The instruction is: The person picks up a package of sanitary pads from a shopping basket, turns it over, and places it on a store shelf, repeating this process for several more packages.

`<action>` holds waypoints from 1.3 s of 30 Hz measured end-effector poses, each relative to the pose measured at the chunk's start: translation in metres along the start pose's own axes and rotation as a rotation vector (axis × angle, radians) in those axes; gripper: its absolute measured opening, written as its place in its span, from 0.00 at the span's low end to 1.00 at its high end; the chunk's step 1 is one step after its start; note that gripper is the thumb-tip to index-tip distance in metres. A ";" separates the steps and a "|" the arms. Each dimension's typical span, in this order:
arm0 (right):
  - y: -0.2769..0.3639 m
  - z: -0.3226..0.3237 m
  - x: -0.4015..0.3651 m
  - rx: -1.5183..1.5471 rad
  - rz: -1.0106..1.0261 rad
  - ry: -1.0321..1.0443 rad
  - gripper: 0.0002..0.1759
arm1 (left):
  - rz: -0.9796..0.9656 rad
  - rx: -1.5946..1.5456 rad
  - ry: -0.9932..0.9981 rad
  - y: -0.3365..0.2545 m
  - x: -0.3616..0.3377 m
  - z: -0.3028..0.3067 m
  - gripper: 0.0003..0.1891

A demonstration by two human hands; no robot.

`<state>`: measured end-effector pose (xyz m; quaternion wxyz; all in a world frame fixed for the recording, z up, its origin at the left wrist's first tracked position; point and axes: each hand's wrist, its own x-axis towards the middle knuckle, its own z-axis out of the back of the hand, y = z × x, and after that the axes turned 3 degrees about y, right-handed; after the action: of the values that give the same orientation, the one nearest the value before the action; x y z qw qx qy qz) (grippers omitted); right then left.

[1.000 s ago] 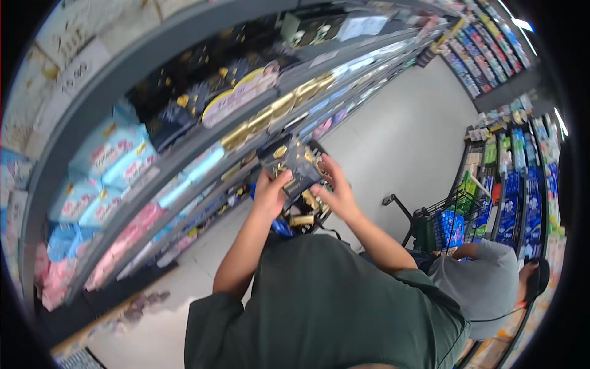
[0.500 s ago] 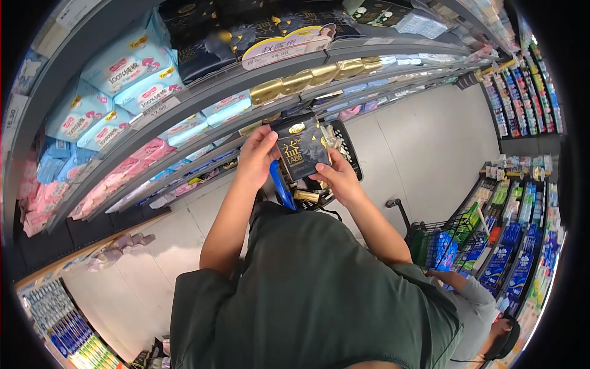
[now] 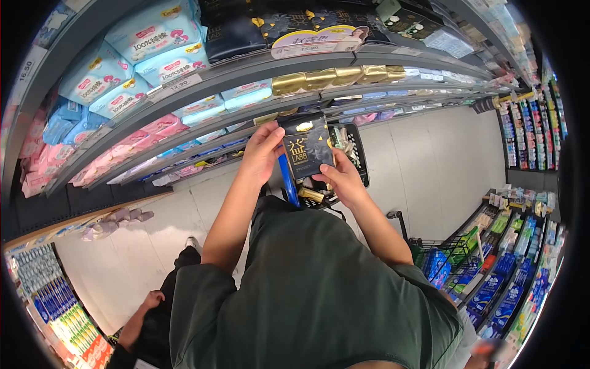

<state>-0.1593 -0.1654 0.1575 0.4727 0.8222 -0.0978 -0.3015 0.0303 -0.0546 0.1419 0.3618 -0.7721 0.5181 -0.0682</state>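
Upright in front of me is a black sanitary pad pack (image 3: 307,144) with gold lettering and a dark flower print. My left hand (image 3: 262,150) grips its left edge, thumb on the front face. At the lower right edge, my right hand (image 3: 342,178) pinches the same pack, its thumb also on the front. Partly hidden behind the pack is a black shopping basket (image 3: 362,157) with a blue handle (image 3: 288,181). A gold item (image 3: 311,194) and other goods lie inside it.
Curved shelves (image 3: 246,75) ahead hold light-blue packs (image 3: 153,37), black packs (image 3: 239,34) and pink packs (image 3: 132,147). A wire shopping cart (image 3: 445,255) stands at right near another shelf. Another person's hand (image 3: 153,299) and dark clothing show at lower left.
The view has shifted a little, and both hands keep hold of the pack. A person has come into view at lower left; the one at lower right is now mostly out of sight.
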 end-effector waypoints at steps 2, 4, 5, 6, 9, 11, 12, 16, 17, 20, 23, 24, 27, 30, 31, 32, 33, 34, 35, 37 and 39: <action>0.002 -0.001 0.000 -0.002 -0.006 0.016 0.28 | -0.007 -0.003 -0.017 0.001 -0.001 0.002 0.11; 0.003 -0.003 0.000 -0.011 -0.023 0.008 0.28 | -0.005 -0.012 -0.019 0.002 -0.002 0.004 0.11; 0.003 -0.003 0.001 -0.017 -0.022 0.016 0.27 | -0.008 -0.018 -0.021 0.002 -0.003 0.005 0.11; 0.001 -0.001 0.002 -0.013 -0.020 0.032 0.28 | -0.013 -0.018 -0.033 0.004 -0.003 0.007 0.11; 0.005 -0.003 0.002 -0.030 -0.040 0.037 0.30 | -0.026 -0.017 -0.057 0.006 -0.002 0.009 0.11; 0.004 -0.001 0.003 -0.042 -0.049 0.058 0.30 | -0.010 -0.004 -0.061 0.008 -0.001 0.012 0.12; 0.004 0.000 0.003 -0.056 -0.055 0.062 0.29 | -0.013 -0.004 -0.063 0.006 -0.003 0.011 0.12; 0.006 -0.001 0.000 -0.047 -0.082 0.088 0.30 | -0.030 -0.032 -0.032 0.005 -0.004 0.006 0.13; 0.004 -0.001 0.001 -0.035 -0.074 0.108 0.30 | -0.030 -0.034 -0.031 0.004 -0.003 0.007 0.13; 0.004 -0.001 0.002 -0.033 -0.071 0.113 0.31 | -0.024 -0.034 -0.049 0.005 -0.002 0.005 0.12; 0.003 0.000 0.001 -0.020 -0.064 0.109 0.32 | -0.012 -0.023 -0.043 0.004 -0.002 0.001 0.11; 0.003 0.000 0.000 -0.019 -0.065 0.105 0.32 | -0.009 -0.017 -0.033 0.004 -0.001 0.001 0.11; 0.003 0.003 -0.001 -0.017 -0.053 0.102 0.31 | 0.001 -0.007 -0.027 0.004 0.000 -0.004 0.11; 0.004 0.003 -0.002 -0.018 -0.066 0.074 0.30 | 0.018 0.002 -0.035 0.007 0.005 -0.003 0.11; 0.004 0.002 -0.003 -0.017 -0.063 0.069 0.30 | 0.022 0.002 -0.030 0.008 0.006 -0.002 0.11; 0.005 0.001 -0.003 -0.013 -0.061 0.067 0.30 | 0.026 -0.005 -0.031 0.009 0.006 -0.001 0.11; 0.005 0.001 -0.003 -0.008 -0.057 0.067 0.29 | 0.030 -0.012 -0.032 0.009 0.007 -0.001 0.11; 0.005 0.000 -0.003 -0.007 -0.057 0.062 0.29 | 0.034 -0.013 -0.029 0.009 0.007 -0.002 0.11; 0.004 0.000 -0.004 0.002 -0.052 0.064 0.29 | 0.037 -0.013 -0.036 0.008 0.007 -0.004 0.11; 0.002 0.001 -0.005 0.014 -0.047 0.063 0.29 | 0.043 -0.012 -0.041 0.009 0.007 -0.004 0.11; 0.001 0.001 -0.005 0.017 -0.059 0.050 0.28 | 0.048 -0.008 -0.032 0.011 0.009 -0.001 0.11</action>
<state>-0.1643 -0.1641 0.1597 0.4589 0.8361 -0.0643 -0.2937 0.0256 -0.0647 0.1333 0.3683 -0.7619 0.5308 -0.0451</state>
